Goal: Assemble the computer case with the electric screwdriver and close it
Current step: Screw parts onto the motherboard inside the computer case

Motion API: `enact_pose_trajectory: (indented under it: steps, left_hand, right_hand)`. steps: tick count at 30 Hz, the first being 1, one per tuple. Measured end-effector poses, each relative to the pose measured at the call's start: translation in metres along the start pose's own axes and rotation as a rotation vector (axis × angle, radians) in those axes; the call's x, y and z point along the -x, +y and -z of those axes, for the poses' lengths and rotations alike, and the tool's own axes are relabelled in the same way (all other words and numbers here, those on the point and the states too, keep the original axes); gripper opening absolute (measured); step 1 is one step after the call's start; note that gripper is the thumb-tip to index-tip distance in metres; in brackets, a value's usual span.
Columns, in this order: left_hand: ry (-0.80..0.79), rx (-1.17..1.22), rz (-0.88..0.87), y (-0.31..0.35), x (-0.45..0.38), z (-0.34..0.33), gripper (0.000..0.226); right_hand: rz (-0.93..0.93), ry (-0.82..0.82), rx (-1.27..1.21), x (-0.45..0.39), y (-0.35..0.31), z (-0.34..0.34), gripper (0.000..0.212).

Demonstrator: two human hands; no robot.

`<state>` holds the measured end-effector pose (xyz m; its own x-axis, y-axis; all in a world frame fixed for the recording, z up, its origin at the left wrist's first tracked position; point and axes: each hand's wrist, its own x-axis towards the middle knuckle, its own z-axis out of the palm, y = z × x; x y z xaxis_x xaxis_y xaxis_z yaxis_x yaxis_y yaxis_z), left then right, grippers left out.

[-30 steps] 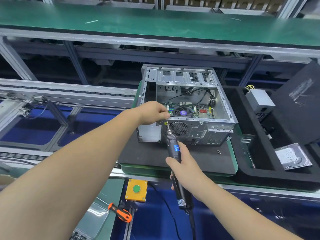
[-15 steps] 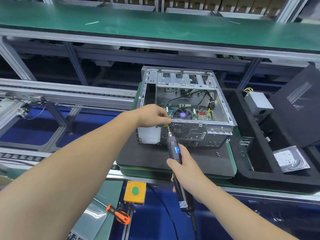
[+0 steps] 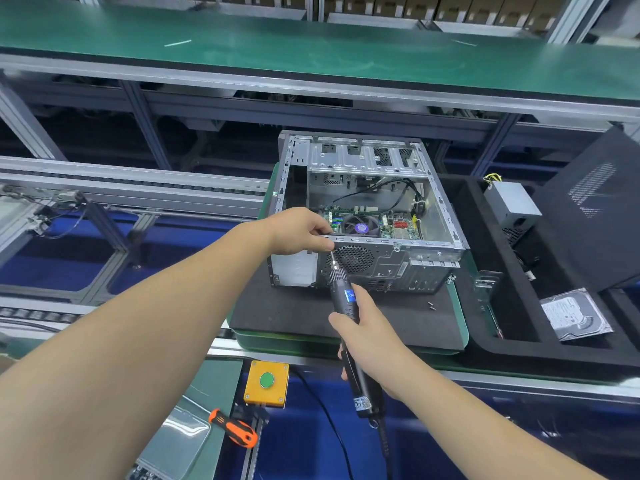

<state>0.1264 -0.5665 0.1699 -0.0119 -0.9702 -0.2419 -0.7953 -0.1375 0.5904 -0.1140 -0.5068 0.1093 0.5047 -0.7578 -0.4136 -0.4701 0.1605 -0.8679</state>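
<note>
An open grey computer case (image 3: 412, 258) lies on a black foam mat (image 3: 298, 313), its motherboard and fan showing inside. My left hand (image 3: 298, 232) grips the case's near top rail at the left corner, thumb under, fingers over. My right hand (image 3: 367, 336) holds a black electric screwdriver (image 3: 343, 292) by its body. Its bit points up at the rear panel just below my left thumb, beside the round fan grille. The black side panel (image 3: 588, 209) leans at the right.
A black foam tray (image 3: 519, 348) to the right holds a power supply (image 3: 512, 202) and a hard drive (image 3: 575, 315). Two small screws (image 3: 431, 305) lie on the mat. A yellow button box (image 3: 266, 382) and an orange screwdriver (image 3: 233, 427) sit near me. Conveyor rails run left.
My left hand's fingers have spread a little along the case rail. The screwdriver stays pointed at the same spot on the rear panel. The view has shifted slightly.
</note>
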Motion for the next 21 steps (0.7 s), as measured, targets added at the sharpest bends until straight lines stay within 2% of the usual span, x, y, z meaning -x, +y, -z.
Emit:
enact_pose_trajectory:
  steps: [3,5,10,13,15,18,21]
  left_hand:
    - [0.002,-0.023,-0.009,0.001,0.001,0.0,0.031]
    - [0.002,-0.015,-0.012,0.0,0.001,0.0,0.032]
    - [0.011,-0.034,-0.02,0.0,0.001,-0.001,0.029]
    - [0.01,-0.05,-0.025,0.001,0.002,-0.001,0.028]
    - [0.016,-0.034,-0.024,0.001,0.001,-0.001,0.024]
    - [0.052,0.009,0.021,0.001,-0.002,0.0,0.045]
    - [0.073,-0.023,0.02,0.0,-0.001,-0.002,0.042]
  right_hand:
    - [-0.001,0.002,0.012,0.001,-0.004,0.0,0.066]
    - [-0.013,-0.01,0.01,0.003,-0.007,0.001,0.074]
    - [-0.016,-0.138,0.067,0.014,-0.014,0.009,0.114]
    - [-0.018,-0.178,0.118,0.016,-0.019,0.012,0.129]
    - [-0.025,-0.184,0.111,0.018,-0.022,0.012,0.131]
    - [-0.037,-0.164,0.083,0.018,-0.026,0.01,0.129]
    - [-0.047,-0.156,0.089,0.017,-0.029,0.009,0.128]
